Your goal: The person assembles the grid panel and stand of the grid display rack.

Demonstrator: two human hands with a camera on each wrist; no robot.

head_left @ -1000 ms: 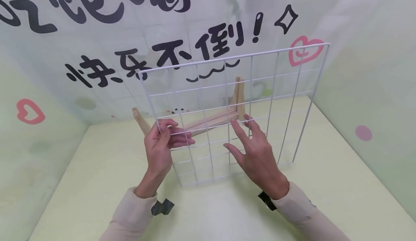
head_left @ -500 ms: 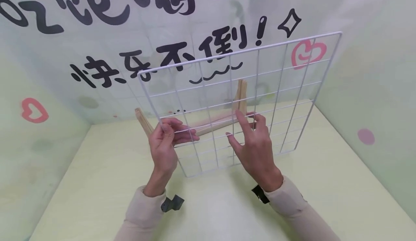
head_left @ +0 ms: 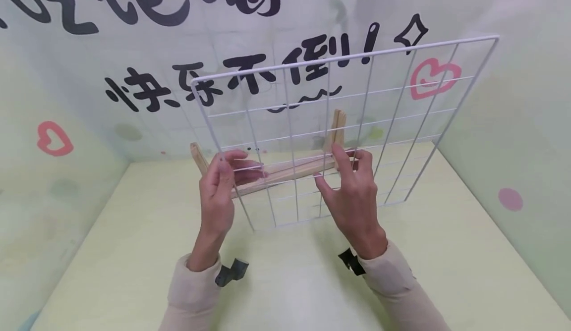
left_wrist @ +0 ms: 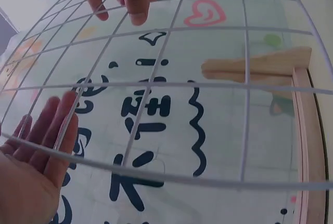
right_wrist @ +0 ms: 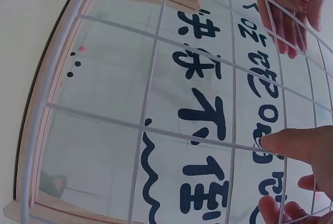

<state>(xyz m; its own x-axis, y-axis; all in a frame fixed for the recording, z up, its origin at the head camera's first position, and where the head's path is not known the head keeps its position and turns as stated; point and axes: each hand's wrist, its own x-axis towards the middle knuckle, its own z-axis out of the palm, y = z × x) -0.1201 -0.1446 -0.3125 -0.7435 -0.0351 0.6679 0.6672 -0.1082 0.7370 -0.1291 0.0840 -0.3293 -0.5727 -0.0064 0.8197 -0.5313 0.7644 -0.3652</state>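
A white wire grid panel point(head_left: 348, 59) leans upright in front of me, its right side raised higher in the head view. At its left edge, my left hand point(head_left: 216, 192) holds the side wire between thumb and fingers, the fingers lying behind the mesh. My right hand point(head_left: 354, 197) pinches the mesh right of its middle, with fingertips through the openings; in the right wrist view the thumb point(right_wrist: 291, 143) meets a wire. Behind the panel sits a pale wooden stand point(head_left: 283, 176), a long bar with an upright at each end. Fingers and mesh partly cover it.
The pale table point(head_left: 134, 232) ends at a back wall covered with black lettering point(head_left: 250, 73). Side walls with printed hearts point(head_left: 54, 138) enclose the left and right. Small dark camera mounts point(head_left: 232, 272) sit at both wrists.
The panel's bottom edge has risen in the view and its top right corner has moved up and right. The right hand has shifted slightly upward and its fingers have bent into the mesh.
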